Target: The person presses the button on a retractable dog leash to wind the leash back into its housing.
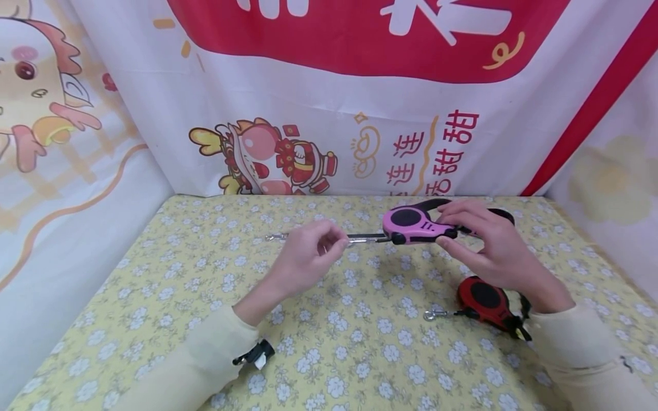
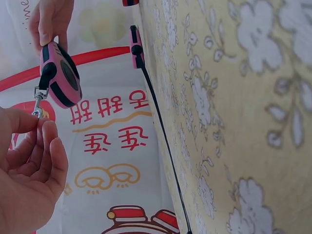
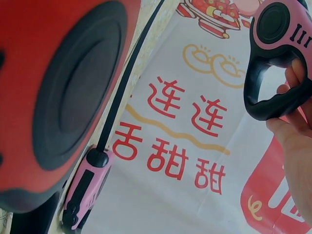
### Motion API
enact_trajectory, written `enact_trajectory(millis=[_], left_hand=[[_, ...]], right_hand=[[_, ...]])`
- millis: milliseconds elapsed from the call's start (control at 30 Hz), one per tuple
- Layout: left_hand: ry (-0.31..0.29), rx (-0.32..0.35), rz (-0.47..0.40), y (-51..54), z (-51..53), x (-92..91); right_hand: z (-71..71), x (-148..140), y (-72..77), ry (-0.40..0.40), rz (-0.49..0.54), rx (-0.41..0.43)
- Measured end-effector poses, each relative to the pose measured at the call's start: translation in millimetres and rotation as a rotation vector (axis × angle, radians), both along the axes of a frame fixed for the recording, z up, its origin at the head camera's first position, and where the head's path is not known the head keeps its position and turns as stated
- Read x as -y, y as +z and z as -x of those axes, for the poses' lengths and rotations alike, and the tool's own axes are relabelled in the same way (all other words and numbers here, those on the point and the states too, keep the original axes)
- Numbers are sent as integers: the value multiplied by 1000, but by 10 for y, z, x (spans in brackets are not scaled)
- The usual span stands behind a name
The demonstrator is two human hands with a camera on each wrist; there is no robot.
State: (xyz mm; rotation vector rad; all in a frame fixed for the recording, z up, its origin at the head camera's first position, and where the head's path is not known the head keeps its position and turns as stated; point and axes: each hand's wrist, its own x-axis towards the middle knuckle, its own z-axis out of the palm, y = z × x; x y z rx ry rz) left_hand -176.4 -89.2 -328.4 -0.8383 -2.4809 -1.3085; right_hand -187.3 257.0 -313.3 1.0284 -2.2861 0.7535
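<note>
My right hand (image 1: 488, 245) grips a pink and black retractable leash (image 1: 411, 224) by its black handle loop, raised above the cloth. In the right wrist view, fingers of that hand (image 3: 297, 141) go through the loop of the leash (image 3: 285, 29). The thumb and forefinger of my left hand (image 1: 308, 251) pinch the silver metal clip (image 2: 39, 101), which sits close to the leash body. A second pink leash (image 2: 135, 48) lies behind on the cloth, its black strap (image 2: 165, 136) pulled out to the left.
A red and black leash (image 1: 485, 299) lies below my right hand, its clip (image 1: 436, 314) pointing left. The second pink leash's clip (image 1: 275, 237) is beyond my left hand. Yellow floral cloth (image 1: 319, 365) covers the table; a printed white curtain (image 1: 329, 91) hangs behind.
</note>
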Motion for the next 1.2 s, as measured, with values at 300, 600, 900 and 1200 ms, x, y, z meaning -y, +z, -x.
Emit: enact_trajectory(millis=[300, 600, 900, 1200], left_hand=[[-15, -7, -33, -29, -21, -59], [-25, 49, -30, -16, -40, -121], [-168, 237, 114, -82, -77, -424], [-310, 357, 202, -192, -42, -775]], right_hand=[[-4, -14, -11, 16, 11, -12], [1, -102, 8, 13, 11, -14], [-54, -398, -35, -67, -38, -21], [-178, -876, -266, -241, -120, 41]])
